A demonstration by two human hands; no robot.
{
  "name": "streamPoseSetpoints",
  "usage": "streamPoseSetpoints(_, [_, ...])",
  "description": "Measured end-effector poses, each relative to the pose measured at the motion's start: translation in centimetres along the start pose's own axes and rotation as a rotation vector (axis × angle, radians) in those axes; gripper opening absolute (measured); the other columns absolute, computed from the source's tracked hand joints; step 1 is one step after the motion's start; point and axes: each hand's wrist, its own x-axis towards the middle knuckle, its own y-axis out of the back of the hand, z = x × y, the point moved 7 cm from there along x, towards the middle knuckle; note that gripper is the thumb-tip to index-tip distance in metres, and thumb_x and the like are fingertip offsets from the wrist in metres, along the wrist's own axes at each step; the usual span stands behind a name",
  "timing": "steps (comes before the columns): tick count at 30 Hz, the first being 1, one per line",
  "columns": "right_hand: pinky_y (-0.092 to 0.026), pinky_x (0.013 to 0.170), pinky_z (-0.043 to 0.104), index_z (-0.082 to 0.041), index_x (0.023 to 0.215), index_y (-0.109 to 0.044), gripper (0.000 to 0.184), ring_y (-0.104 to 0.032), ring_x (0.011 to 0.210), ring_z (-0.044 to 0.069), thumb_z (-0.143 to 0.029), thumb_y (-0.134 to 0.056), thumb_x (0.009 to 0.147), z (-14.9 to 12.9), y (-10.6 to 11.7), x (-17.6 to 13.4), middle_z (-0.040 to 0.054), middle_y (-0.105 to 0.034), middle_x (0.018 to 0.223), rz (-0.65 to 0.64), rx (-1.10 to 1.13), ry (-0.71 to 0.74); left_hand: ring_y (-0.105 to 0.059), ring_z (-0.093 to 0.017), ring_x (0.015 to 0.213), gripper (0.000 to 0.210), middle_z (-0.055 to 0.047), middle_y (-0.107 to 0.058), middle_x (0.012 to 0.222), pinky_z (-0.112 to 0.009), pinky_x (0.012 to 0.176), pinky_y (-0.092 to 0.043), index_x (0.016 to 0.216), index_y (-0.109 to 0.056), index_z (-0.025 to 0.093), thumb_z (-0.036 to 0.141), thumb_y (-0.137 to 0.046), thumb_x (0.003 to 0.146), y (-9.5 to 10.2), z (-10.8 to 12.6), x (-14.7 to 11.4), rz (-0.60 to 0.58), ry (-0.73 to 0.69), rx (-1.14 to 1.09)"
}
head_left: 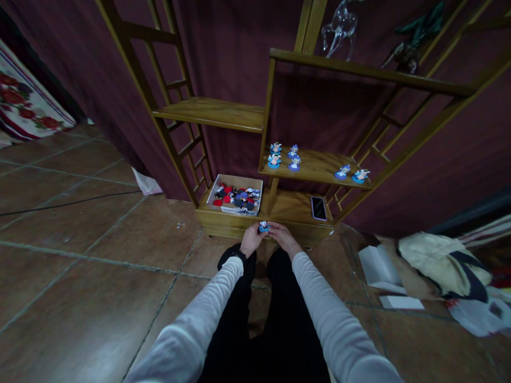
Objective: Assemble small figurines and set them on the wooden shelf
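Note:
Between my two hands, in front of the low shelf, is a small figurine (263, 226) on a blue base. My left hand (251, 239) grips it from the left. From the right, the fingers of my right hand (282, 235) also close on its edge. Just beyond my left hand, an open cardboard box (235, 209) holds several figurines with red, black and blue bases. On the middle shelf (313, 162) stand several more figurines, among them a purple one (294, 163) and a blue-based one (274, 160).
A phone (319, 208) lies on the lower right shelf. Higher up stand a glass horse (341, 29) and a dark green ornament (417, 40). To the right on the tiled floor are a white box (381, 267) and a cream bag (435, 260). A cable (72, 203) runs along the floor at left.

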Motion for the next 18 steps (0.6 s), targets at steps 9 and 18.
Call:
streamPoseSetpoints(9, [-0.048, 0.081, 0.033, -0.021, 0.084, -0.064, 0.032, -0.063, 0.083, 0.016, -0.025, -0.074, 0.053, -0.4, -0.4, -0.2, 0.0009, -0.069, 0.087, -0.035, -0.022, 0.026, -0.056, -0.014, 0.065, 0.020, -0.001, -0.064, 0.069, -0.024, 0.063, -0.043, 0.083, -0.063, 0.015, 0.026, -0.064, 0.066, 0.1, -0.2, 0.3, -0.017, 0.031, -0.159])
streamPoseSetpoints(18, [-0.048, 0.079, 0.032, -0.020, 0.081, -0.065, 0.029, -0.063, 0.077, 0.015, -0.026, -0.074, 0.055, -0.2, -0.5, -0.1, 0.0012, -0.069, 0.083, -0.040, -0.030, 0.027, -0.058, -0.013, 0.065, 0.024, -0.001, -0.065, 0.070, -0.025, 0.065, -0.046, 0.082, -0.063, 0.014, 0.023, -0.068, 0.060, -0.4, -1.4, 0.8, -0.011, 0.094, -0.344])
